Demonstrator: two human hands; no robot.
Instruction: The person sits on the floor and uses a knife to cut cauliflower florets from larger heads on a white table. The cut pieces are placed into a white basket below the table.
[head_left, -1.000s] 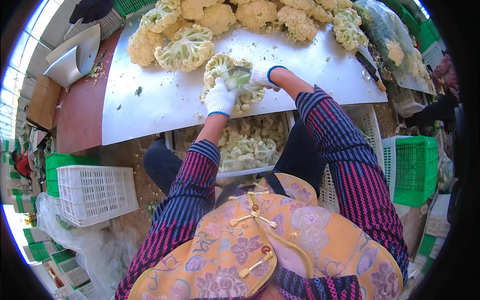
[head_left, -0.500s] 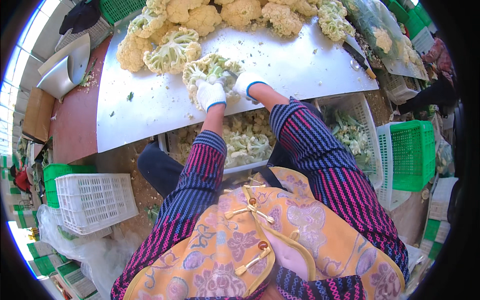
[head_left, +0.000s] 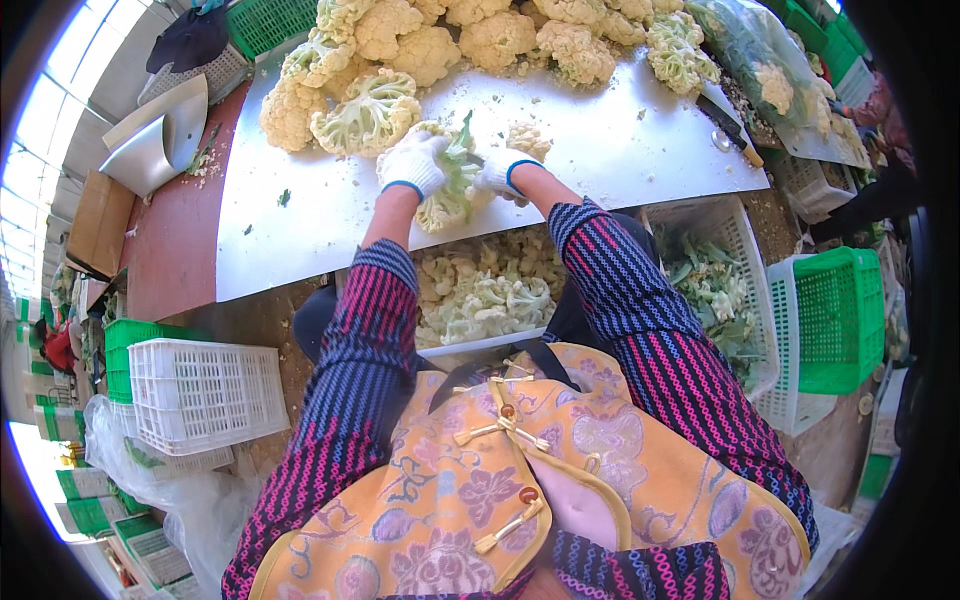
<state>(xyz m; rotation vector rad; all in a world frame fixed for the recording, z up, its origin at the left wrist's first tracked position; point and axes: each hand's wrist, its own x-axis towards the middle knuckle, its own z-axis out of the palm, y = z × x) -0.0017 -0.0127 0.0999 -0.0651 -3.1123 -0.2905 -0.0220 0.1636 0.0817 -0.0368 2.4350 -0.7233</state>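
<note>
My left hand (head_left: 413, 166), in a white knitted glove with a blue cuff, grips a cauliflower head (head_left: 447, 208) at the table's near edge. The head is tilted, its pale stems and a green leaf turned toward my right hand. My right hand (head_left: 506, 174), gloved alike, is closed right beside it on a small knife (head_left: 477, 158); only a short dark bit of the blade shows, and the glove hides its handle. A loose cauliflower piece (head_left: 528, 141) lies just beyond my right hand. Below sits a crate of cut florets (head_left: 490, 310).
Whole cauliflowers (head_left: 495, 40) are heaped at the table's far side, with a trimmed one (head_left: 368, 112) nearer. A wooden-handled knife (head_left: 732, 132) lies at the right. A crate of leafy trimmings (head_left: 712, 290) stands right of my legs, a white crate (head_left: 208, 395) at the left.
The cauliflower has been tipped and drawn toward the near edge, its leaf now upright. My left hand has shifted onto its left side. A separate piece now lies behind my right hand.
</note>
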